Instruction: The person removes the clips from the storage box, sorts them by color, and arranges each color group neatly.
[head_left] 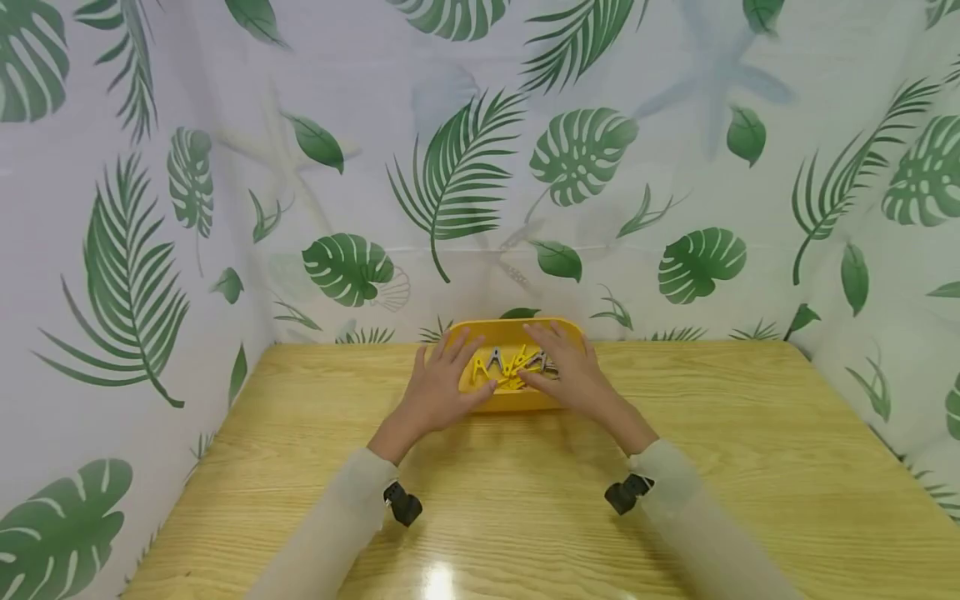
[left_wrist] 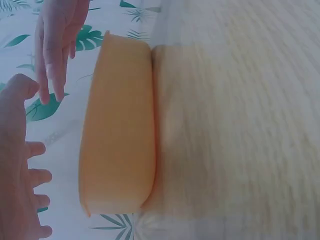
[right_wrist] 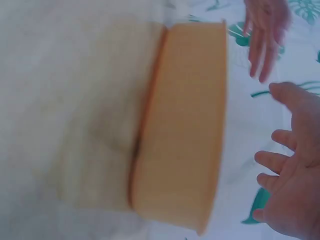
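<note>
A yellow plastic basin [head_left: 517,403] stands at the far edge of the table. Several clothespins lie inside it, among them a yellow clothespin [head_left: 480,367] and a grey one [head_left: 495,358]. Over the basin's left end hovers my left hand [head_left: 441,385], its fingers spread and nothing in its grasp. My right hand [head_left: 576,377] is over the opposite end, fingers apart and likewise holding nothing, hiding some of the pins. Both wrist views show the basin's outer wall [left_wrist: 120,125] with the two hands above its rim; the pins are hidden there.
Wood-grain table [head_left: 517,500] stretches in front of the basin and to both sides. Leaf-printed cloth [head_left: 480,292] rises directly behind the basin and along the left and right sides. Each sleeve cuff carries a small black wrist camera [head_left: 403,503].
</note>
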